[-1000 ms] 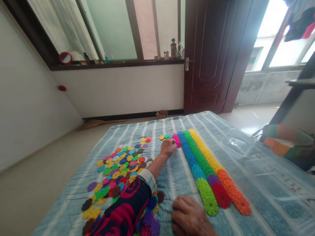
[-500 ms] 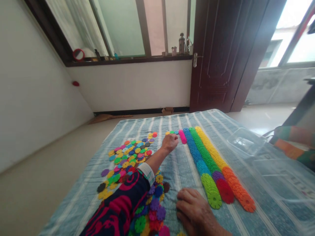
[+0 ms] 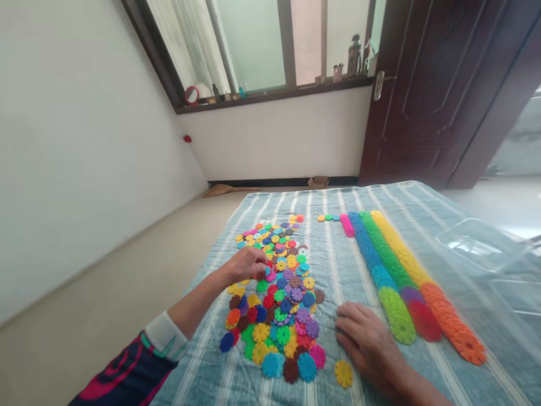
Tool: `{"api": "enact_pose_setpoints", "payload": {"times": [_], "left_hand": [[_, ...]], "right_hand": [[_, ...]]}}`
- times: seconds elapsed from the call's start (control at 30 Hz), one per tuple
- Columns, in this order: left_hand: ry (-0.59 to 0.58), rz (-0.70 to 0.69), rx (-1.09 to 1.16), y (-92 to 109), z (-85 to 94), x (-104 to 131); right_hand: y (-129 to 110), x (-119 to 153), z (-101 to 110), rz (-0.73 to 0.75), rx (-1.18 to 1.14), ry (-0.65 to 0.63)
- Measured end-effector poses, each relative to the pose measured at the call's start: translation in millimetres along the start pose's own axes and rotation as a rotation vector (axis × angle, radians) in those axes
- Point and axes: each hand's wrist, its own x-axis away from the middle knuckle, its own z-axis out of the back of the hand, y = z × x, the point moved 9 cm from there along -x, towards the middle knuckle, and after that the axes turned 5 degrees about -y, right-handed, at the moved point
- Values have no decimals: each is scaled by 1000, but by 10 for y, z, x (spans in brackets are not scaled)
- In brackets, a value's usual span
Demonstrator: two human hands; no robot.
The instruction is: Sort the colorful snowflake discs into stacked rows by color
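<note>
My left hand [image 3: 248, 264] is over the left side of a loose heap of flower-shaped plastic discs [image 3: 283, 335] in many colours. Its fingers are curled down and pinched together among the discs; what lies between them is hidden. On the striped cloth, my right hand [image 3: 372, 345] rests palm down with fingers stretched out. A single yellow disc [image 3: 344, 374] lies just left of it. To its right run long overlapping rows: blue ending in lime green discs [image 3: 396, 316], green ending in red discs [image 3: 424, 320], and yellow ending in orange discs [image 3: 452, 321]. A short pink row [image 3: 347, 225] adjoins them.
Separate small discs [image 3: 328, 217] line up left of the pink row at the far side. Clear plastic containers [image 3: 482, 243] stand on the right of the striped cloth [image 3: 338, 270]. Beyond are a brown door [image 3: 426, 101] and a window sill with a thermos [image 3: 354, 55].
My left hand has come back from beside the far pink row to the heap on the left. My right hand stays on the cloth. The view has swung left.
</note>
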Motion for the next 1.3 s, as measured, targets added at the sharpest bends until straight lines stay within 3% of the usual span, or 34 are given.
{"api": "enact_pose_setpoints", "payload": {"times": [0.2, 0.4, 0.67, 0.8, 0.93, 1.13, 1.3], "left_hand": [[142, 17, -127, 44, -109, 166], [107, 3, -235, 198, -265, 138], [34, 57, -318, 243, -312, 156], [91, 53, -328, 303, -300, 220], [165, -54, -236, 551, -357, 368], [47, -361, -69, 1189, -657, 644], [22, -363, -122, 1297, -773, 677]], "right_hand": [[-6, 5, -3, 12, 11, -7], [-4, 2, 35, 6, 12, -18], [-8, 3, 58, 9, 23, -28], [-9, -2, 72, 8, 34, -26], [-16, -11, 84, 5, 38, -28], [-15, -13, 104, 3, 48, -13], [-4, -14, 93, -5, 43, -28]]}}
